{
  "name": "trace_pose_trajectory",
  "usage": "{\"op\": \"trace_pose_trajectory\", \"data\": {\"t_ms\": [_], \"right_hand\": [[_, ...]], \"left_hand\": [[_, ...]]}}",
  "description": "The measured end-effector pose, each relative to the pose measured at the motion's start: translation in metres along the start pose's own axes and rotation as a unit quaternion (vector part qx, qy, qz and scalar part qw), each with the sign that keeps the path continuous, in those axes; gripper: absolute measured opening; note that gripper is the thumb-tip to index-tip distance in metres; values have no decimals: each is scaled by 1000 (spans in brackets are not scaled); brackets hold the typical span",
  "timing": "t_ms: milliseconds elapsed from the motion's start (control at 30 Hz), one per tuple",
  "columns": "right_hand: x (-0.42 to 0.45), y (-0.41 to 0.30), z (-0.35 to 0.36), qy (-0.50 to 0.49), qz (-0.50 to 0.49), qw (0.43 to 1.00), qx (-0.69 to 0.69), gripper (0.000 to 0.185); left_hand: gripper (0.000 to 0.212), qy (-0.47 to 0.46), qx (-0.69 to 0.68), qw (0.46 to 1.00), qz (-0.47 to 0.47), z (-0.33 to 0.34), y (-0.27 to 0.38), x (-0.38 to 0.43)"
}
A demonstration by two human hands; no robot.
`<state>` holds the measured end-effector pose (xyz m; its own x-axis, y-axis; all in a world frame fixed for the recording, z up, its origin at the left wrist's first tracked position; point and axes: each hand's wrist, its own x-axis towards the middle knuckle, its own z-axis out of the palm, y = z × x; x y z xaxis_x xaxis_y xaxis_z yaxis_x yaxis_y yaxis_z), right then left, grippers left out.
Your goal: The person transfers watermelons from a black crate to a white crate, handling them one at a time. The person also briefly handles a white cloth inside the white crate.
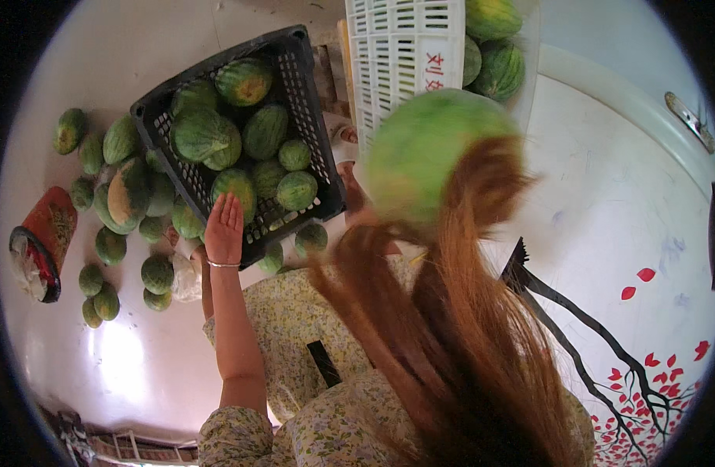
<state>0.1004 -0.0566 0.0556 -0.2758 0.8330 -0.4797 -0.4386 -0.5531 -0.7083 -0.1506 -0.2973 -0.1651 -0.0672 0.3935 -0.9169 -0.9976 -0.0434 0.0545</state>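
My left hand (224, 233), with a bracelet at its wrist, is flat with its fingers stretched out. It is over the near left rim of a black plastic crate (328, 204), beside or on a yellow-green watermelon (240, 185); contact is unclear. Several green watermelons (265, 132) lie inside the crate. A large, motion-blurred watermelon (427, 146) is to the right, in front of a white plastic basket (407, 41). Long reddish-brown hair hangs over its lower right side. My right hand does not show; the hair and the large watermelon cover that area.
Loose watermelons (111, 246) lie on the floor left of the crate. An orange-red container (59, 219) with a black rim lies at far left. More watermelons (500, 70) sit right of the basket. A white surface (596, 175) with a painted tree stands right.
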Motion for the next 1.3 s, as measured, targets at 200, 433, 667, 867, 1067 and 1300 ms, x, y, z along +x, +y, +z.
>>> {"op": "trace_pose_trajectory", "data": {"t_ms": [200, 433, 667, 867, 1067, 1300], "right_hand": [[50, -78, -5, 106, -61, 985, -125, 75], [128, -104, 13, 168, 29, 937, -304, 73], [183, -130, 43, 91, 71, 916, -385, 73], [205, -129, 52, 84, 80, 902, -416, 74], [168, -97, 60, 183, -78, 874, -443, 69], [17, 84, 77, -140, -186, 658, -716, 35]], "left_hand": [[46, -27, -16, 1000, -2, 3, -1, 6], [43, 8, -16, 1000, -9, 3, -5, 8], [44, -10, -25, 1000, -4, -10, -13, 5], [45, -24, -55, 998, -7, -23, -24, 1], [42, -63, -93, 994, 8, -32, -20, -5], [44, -27, 13, 1000, -7, -26, -19, -16]]}}
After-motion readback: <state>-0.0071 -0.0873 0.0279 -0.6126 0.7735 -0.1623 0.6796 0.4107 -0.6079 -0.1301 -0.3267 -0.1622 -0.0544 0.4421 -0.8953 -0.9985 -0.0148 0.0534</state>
